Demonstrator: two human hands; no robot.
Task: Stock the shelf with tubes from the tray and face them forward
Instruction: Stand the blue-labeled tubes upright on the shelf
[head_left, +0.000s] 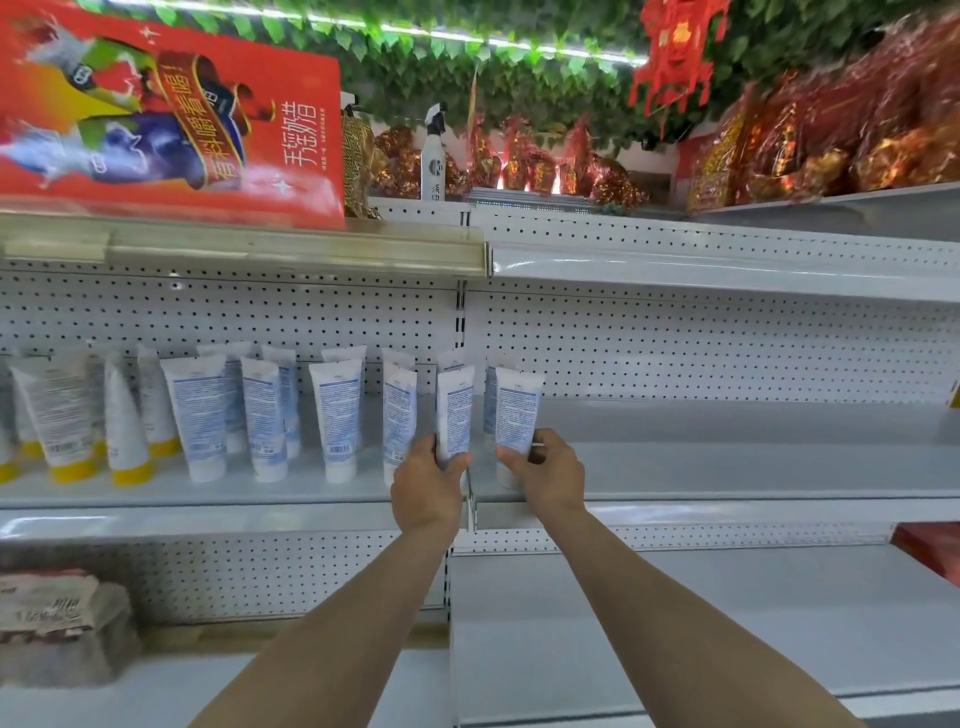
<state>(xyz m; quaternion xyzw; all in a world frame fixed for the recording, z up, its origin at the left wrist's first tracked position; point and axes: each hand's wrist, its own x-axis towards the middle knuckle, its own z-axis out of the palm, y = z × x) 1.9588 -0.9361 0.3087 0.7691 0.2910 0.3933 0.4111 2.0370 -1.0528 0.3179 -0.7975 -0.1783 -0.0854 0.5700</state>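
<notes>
The left hand (428, 483) pinches a white tube (455, 408) low down; the right hand (548, 470) grips a second tube (515, 410) likewise. Both look light, squashy and tippy; the stiffer cap end probably grips best.

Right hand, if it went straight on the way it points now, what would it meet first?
Probably the back-row tube standing just behind the front tube that the right hand grips; beyond that, the pegboard back panel. Depth is hard to judge here.
</notes>
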